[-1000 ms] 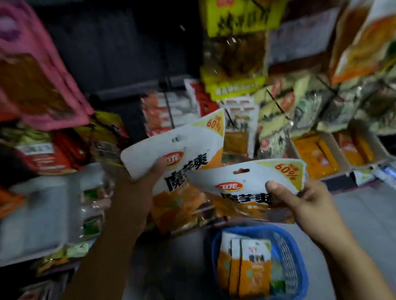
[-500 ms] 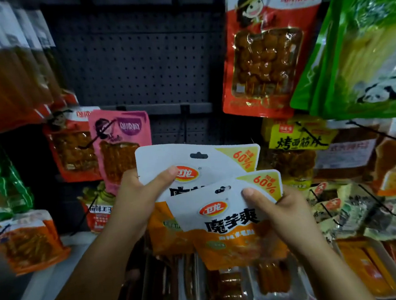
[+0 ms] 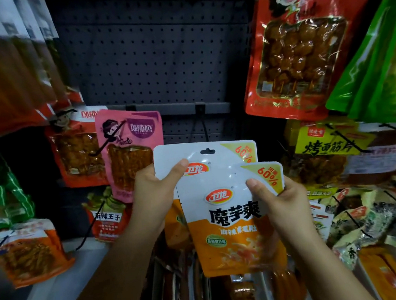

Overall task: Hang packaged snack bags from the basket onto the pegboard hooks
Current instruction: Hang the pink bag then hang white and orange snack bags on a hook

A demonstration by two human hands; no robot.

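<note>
Two white-and-orange snack bags are held upright in front of the pegboard (image 3: 150,58), below its bare middle part. The front bag (image 3: 232,221) overlaps the lower right part of the back bag (image 3: 207,156) and touches it. Each bag has a yellow corner with "60%" in red at its top right. The back bag shows a dark hang slot near its top edge.

The left hand (image 3: 153,196) pinches the back bag at its left edge, with the thumb pressed on the front beside the red logo and the fingers behind. The right hand (image 3: 280,204) pinches the front bag at its upper right edge, with the thumb on the front under the yellow corner and the fingers behind the bag.

Just above the back bag, a dark hook (image 3: 200,123) comes down from a grey rail (image 3: 176,108) that crosses the pegboard. The hook carries nothing and does not touch the bag.

To the left of the hands hangs a pink bag (image 3: 130,151), and a red-orange bag (image 3: 77,153) partly behind it. At the upper right hang a large red bag (image 3: 303,52) and a green bag (image 3: 381,62). Below them is a yellow bag (image 3: 328,145). Under the hands, trays (image 3: 238,297) with dark snack sticks stand on the shelf.
</note>
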